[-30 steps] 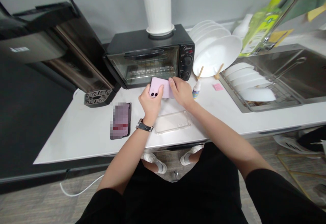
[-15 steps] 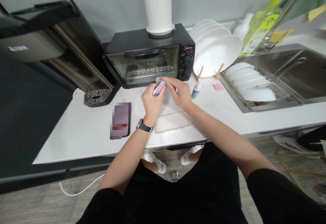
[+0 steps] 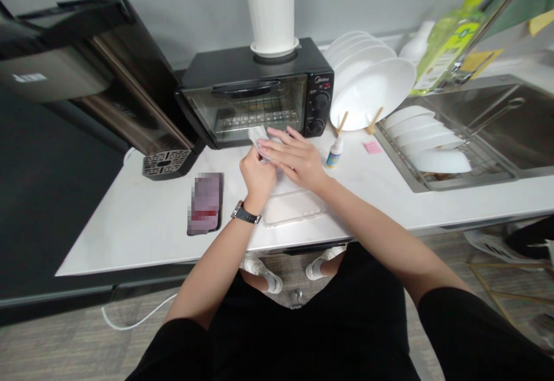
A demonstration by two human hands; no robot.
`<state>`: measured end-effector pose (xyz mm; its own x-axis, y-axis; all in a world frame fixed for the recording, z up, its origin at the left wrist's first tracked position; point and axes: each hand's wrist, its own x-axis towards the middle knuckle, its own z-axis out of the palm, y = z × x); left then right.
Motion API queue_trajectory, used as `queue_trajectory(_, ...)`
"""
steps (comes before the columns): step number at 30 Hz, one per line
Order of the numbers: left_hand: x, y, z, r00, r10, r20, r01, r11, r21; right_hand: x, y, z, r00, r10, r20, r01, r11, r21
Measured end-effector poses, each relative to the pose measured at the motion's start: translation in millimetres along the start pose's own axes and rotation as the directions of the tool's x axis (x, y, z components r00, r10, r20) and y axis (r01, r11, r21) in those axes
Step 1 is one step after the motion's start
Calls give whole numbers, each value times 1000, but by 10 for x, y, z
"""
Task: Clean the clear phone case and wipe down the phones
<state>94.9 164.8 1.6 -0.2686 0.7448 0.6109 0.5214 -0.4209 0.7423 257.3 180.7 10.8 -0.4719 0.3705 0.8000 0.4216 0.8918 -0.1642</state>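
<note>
My left hand (image 3: 258, 176) is pinched shut on a white cloth (image 3: 259, 140); my right hand (image 3: 296, 159) lies open, fingers flat on it. Can't tell what's inside. Cloth sits just above a clear phone case (image 3: 292, 209), near the toaster oven (image 3: 242, 109), over the surface (image 3: 130, 242).

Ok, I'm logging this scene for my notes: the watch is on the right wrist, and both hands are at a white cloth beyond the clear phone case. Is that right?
Not quite: the watch is on the left wrist, as the head view shows. The rest stands: the left hand and right hand are at the white cloth beyond the clear phone case.
</note>
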Motion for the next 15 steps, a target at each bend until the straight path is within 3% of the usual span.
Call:
queue_trajectory(3, -6, -15, 12, 1000, -13, 3, 13, 999, 37, -9, -20, 19, 999, -23, 36, 24, 999, -38)
queue_trajectory(6, -6, 33, 13, 1000, 1, 19, -2, 999, 32, -9, -19, -4, 996, 86, -20, -87, 993, -82)
queue_trajectory(10, 8, 104, 0, 1000, 3, 30, -3, 1000, 2, -6, 44, -39, 951, 289, -115, -300, 948, -103)
queue_trajectory(15, 28, 133, -22, 999, -11, 35, 11, 1000, -2, -26, 109, 6, 930, 329, -163, -342, 938, -60)
